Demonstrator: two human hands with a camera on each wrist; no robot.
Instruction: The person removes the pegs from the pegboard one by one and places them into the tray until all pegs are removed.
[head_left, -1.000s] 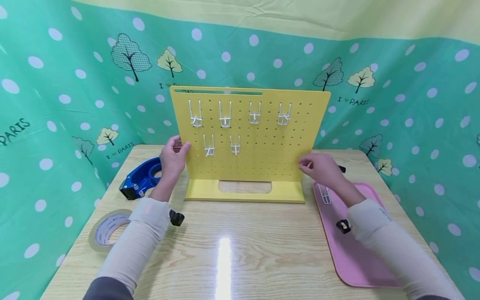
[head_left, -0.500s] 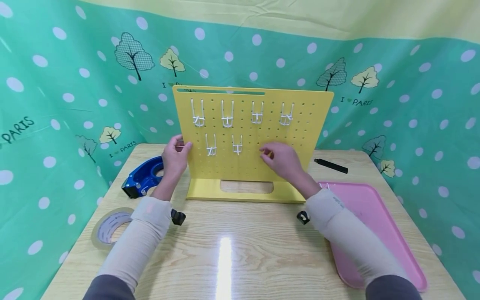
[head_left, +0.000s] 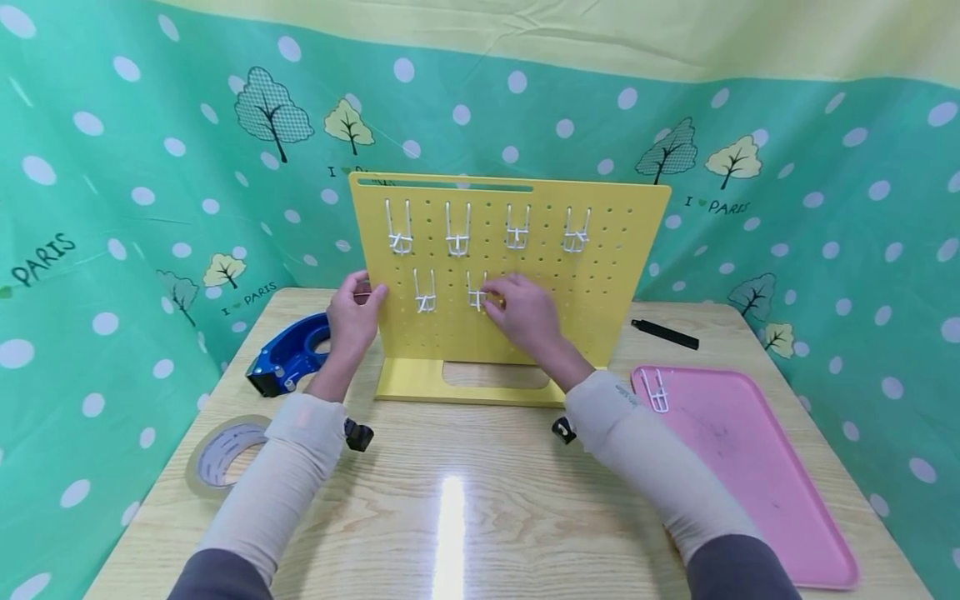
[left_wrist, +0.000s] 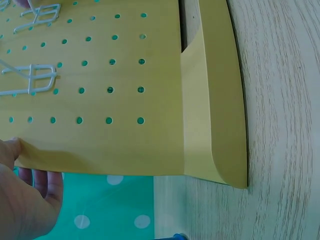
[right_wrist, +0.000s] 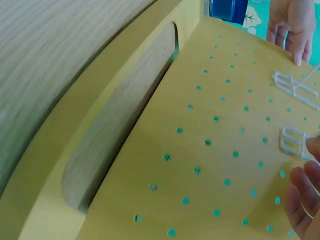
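A yellow pegboard point(head_left: 431, 335) stands upright on its bent base. White wire hooks hang on it, several along the top row and two lower down. My left hand point(head_left: 353, 321) grips the board's left edge, thumb on the front face and fingers behind, as the left wrist view also shows. My right hand point(head_left: 528, 315) is at the lower right hook point(head_left: 472, 290), its thumb and forefinger pinching the projecting part. In the right wrist view the other fingers of that hand point(right_wrist: 306, 200) curl beside the hook's wire frame point(right_wrist: 291, 141).
To the right lies a pink tray point(head_left: 742, 467) with one more white wire hook point(head_left: 657, 392) in it. Behind the tray is a black bar point(head_left: 665, 334). On the left are a blue tape dispenser point(head_left: 288, 360) and a roll of tape point(head_left: 213, 457). A patterned curtain point(head_left: 450, 137) surrounds the table.
My right hand has moved left across the pegboard, from its right edge to the lower right hook. My left hand keeps its grip on the left edge.
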